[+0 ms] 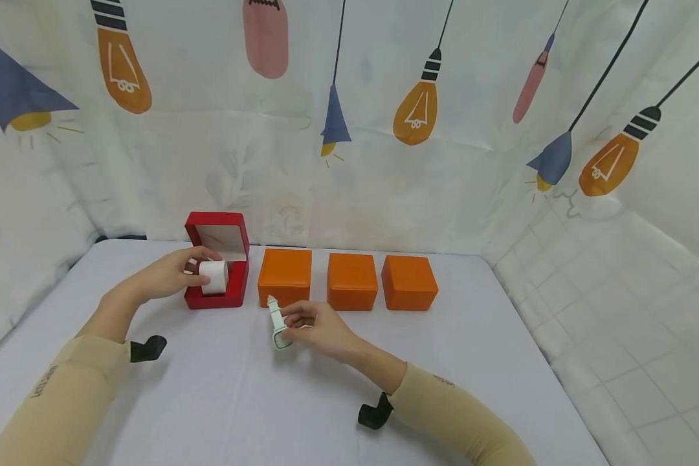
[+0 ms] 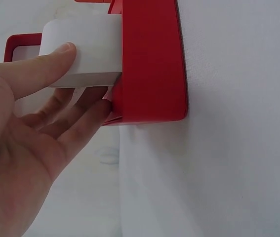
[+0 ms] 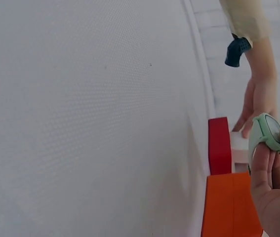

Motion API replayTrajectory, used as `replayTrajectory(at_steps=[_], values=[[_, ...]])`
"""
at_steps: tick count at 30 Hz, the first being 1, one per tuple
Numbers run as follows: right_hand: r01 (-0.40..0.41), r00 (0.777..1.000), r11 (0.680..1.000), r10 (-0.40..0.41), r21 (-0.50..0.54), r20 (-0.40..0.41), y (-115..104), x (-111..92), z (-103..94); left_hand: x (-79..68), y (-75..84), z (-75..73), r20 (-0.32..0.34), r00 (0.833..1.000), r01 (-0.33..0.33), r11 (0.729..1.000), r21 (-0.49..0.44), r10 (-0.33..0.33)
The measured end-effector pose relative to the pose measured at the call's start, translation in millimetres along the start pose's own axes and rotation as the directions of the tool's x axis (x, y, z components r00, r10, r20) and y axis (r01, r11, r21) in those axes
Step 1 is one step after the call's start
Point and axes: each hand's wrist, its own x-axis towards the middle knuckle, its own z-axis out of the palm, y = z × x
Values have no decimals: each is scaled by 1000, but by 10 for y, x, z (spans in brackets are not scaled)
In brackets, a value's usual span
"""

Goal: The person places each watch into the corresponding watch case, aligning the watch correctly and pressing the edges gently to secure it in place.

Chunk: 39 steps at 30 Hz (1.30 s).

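Note:
A red box [image 1: 217,300] stands at the back left with its lid raised, showing a pale lining. My left hand [image 1: 166,275] grips a white cushion [image 1: 214,277] at the box's opening. In the left wrist view, the thumb presses one side of the cushion [image 2: 88,44], whose far end lies behind the red wall [image 2: 154,64]. My right hand [image 1: 329,331] holds a pale green wristwatch [image 1: 277,322] by its case, above the table and in front of the leftmost orange box [image 1: 285,266]. Its strap points up and away; the round case [image 3: 269,131] shows in the right wrist view.
Two more closed orange boxes, a middle one [image 1: 352,277] and a right one [image 1: 410,282], stand in the same row. All rest on a white-covered table [image 1: 489,362]. A printed curtain [image 1: 361,194] hangs behind the table's back edge.

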Motion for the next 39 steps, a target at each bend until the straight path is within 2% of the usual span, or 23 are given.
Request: replayTrajectory(at_steps=[4, 12, 24, 34, 39], values=[[-4, 1000, 1000, 4, 7, -10, 22, -23, -45, -15, 12, -5, -4, 1000, -7, 1000, 2, 7], [3, 1000, 1000, -2, 31, -8, 79, -48, -132, -19, 33, 1, -27, 999, 40, 999, -7, -40], [23, 999, 1000, -23, 19, -39, 73, -59, -222, -32, 38, -23, -63, 998, 15, 1000, -18, -16], [53, 995, 999, -52, 8, -80, 65, -80, -262, -27, -15, -35, -78, 997, 7, 986, -167, -21], [78, 991, 997, -76, 14, -114, 64, -83, -281, -50, 2, -33, -93, 995, 14, 980, -197, -32]])
